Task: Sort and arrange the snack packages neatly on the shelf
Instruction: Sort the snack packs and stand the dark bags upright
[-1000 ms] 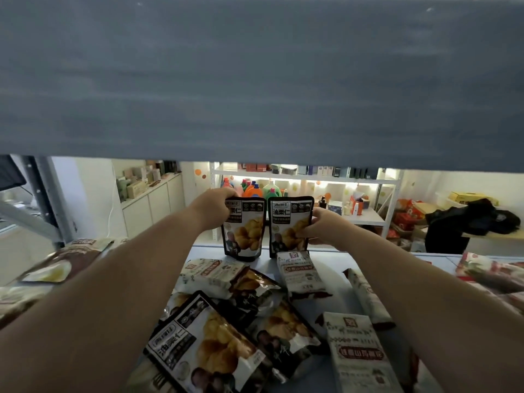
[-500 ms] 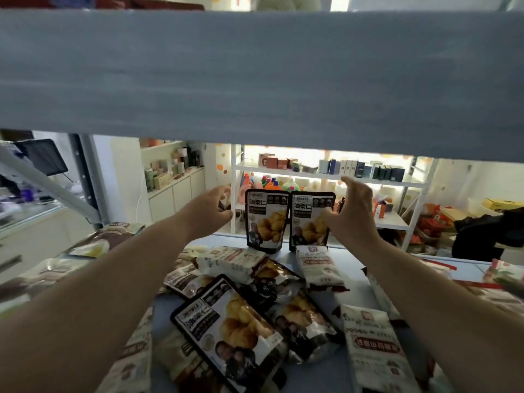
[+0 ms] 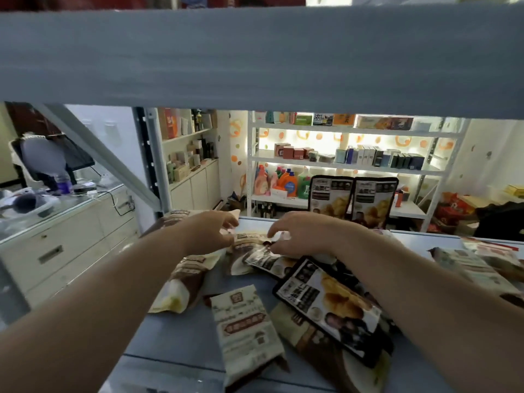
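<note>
Two black chestnut pouches (image 3: 330, 198) (image 3: 373, 201) stand upright side by side at the back of the blue-grey shelf board (image 3: 175, 344), free of both hands. In front and left of them lies a brown-and-cream snack package (image 3: 249, 241). My left hand (image 3: 211, 232) pinches its left end, and my right hand (image 3: 300, 234) curls its fingers over its right end. Loose packs lie nearer me: a cream pack (image 3: 246, 327), a flat black chestnut pouch (image 3: 326, 302) and a brown pouch (image 3: 184, 282).
The upper shelf beam (image 3: 255, 58) hangs low across the top of the view. More packs lie at the right end of the board (image 3: 476, 268) and at the back left (image 3: 173, 219). Behind stand a lit white rack (image 3: 340, 163) and white cabinets (image 3: 56, 245).
Both hands have let go of the two upright black pouches and dropped down and left onto the brown-and-cream package. The pouches stay standing at the back.
</note>
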The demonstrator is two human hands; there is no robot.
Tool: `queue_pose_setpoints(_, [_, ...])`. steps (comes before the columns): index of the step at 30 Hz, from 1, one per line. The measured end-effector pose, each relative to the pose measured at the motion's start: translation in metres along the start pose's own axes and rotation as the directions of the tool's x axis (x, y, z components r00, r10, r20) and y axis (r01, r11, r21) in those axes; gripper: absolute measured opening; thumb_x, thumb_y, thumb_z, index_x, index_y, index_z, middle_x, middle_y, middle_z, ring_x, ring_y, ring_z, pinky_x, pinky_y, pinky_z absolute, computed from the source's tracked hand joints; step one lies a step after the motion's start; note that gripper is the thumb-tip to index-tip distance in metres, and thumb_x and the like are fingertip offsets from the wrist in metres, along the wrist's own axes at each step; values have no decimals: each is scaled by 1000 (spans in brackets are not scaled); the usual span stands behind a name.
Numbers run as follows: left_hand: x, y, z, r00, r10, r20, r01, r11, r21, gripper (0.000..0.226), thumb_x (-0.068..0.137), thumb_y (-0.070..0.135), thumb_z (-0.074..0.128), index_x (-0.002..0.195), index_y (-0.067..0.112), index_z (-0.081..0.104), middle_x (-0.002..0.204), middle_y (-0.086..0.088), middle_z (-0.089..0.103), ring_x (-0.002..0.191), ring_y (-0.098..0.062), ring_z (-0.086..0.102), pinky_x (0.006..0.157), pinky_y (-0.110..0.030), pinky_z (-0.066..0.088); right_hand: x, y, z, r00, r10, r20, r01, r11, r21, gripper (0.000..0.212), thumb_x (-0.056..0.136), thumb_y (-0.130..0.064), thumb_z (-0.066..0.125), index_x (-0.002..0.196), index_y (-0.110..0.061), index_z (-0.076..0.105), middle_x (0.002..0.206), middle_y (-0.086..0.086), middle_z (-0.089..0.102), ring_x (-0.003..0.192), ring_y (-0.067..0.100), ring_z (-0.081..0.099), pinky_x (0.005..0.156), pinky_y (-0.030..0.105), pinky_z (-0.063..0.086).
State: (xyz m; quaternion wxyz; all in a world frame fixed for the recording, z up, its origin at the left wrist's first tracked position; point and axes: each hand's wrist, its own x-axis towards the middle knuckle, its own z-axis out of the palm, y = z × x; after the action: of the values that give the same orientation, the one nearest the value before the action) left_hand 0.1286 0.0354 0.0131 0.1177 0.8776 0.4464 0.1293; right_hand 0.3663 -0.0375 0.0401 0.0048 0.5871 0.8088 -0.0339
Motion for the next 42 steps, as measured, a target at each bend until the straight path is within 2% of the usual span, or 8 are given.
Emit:
queue_pose_setpoints(4, [-22, -5, 3, 997, 79, -20, -78, 995, 61, 43, 84, 43, 62, 126, 34, 57, 118, 13, 61, 101, -5, 56, 88, -29, 49, -6, 5, -3, 994, 113, 0, -113, 994, -1, 55, 93, -59, 52, 141, -32, 48, 146, 0, 45, 130, 20, 45, 105, 39, 38])
queue_pose_setpoints(9, [-32, -13, 6, 993, 114, 22, -116, 987, 112, 40, 85, 42, 61, 124, 36, 57, 122, 13, 58, 99, -5, 52, 85, -26, 45, 2, -17, 11, 992, 46, -119, -42, 998, 39, 40, 94, -49, 53, 131, -34, 56, 139, -4, 52, 124, 14, 47, 98, 31, 37])
queue_pose_setpoints(19, [-2, -13, 8, 986, 142, 86, -149, 985, 82, 42, 85, 40, 63, 126, 32, 57, 120, 9, 61, 93, -8, 54, 77, -25, 44, -5, -8, 20, 978, 190, 84, -178, 976, -127, 26, 93, -27, 54, 114, -30, 68, 117, -6, 59, 110, 15, 55, 98, 37, 47])
queue_pose_setpoints(27, [35, -11, 16, 985, 61, 164, -85, 986, 143, 62, 82, 53, 64, 138, 30, 48, 139, 1, 51, 121, -21, 51, 98, -39, 45, -1, 3, 19, 979, 192, 71, -188, 981, -55, 41, 88, -58, 56, 123, -37, 61, 127, -7, 54, 118, 14, 49, 102, 39, 42])
queue_pose_setpoints(32, [50, -7, 22, 959, 11, 285, -71, 977, 201, 84, 64, 79, 59, 135, 37, 47, 135, 1, 55, 117, -23, 51, 98, -42, 45, -4, 21, 5, 952, 224, 209, -208, 974, -93, 33, 89, -34, 50, 118, -34, 66, 124, -9, 59, 111, 11, 54, 98, 34, 45])
queue_pose_setpoints(34, [54, -7, 23, 956, -6, 292, -53, 980, 193, 93, 57, 82, 60, 137, 37, 45, 137, 1, 54, 119, -23, 51, 98, -40, 44, -4, 26, 1, 953, 232, 195, -214, 971, -109, 31, 90, -41, 52, 115, -32, 67, 119, -11, 59, 109, 11, 55, 95, 33, 45])
queue_pose_setpoints(38, [61, -5, 22, 942, -53, 331, -8, 984, 180, 111, 48, 83, 63, 145, 39, 34, 147, 2, 46, 130, -24, 44, 104, -39, 39, 10, 17, 0, 936, 237, 259, -227, 971, -71, 92, 64, -89, 52, 136, -33, 52, 135, -10, 52, 121, 16, 49, 97, 37, 41])
queue_pose_setpoints(42, [68, -2, 20, 932, -72, 355, 14, 987, 162, 120, 37, 84, 65, 145, 44, 31, 150, 5, 42, 133, -23, 41, 106, -42, 37, 27, 4, 6, 889, 242, 389, -237, 970, -61, 107, 45, -87, 68, 135, -32, 48, 125, -9, 57, 98, 10, 55, 78, 33, 46])
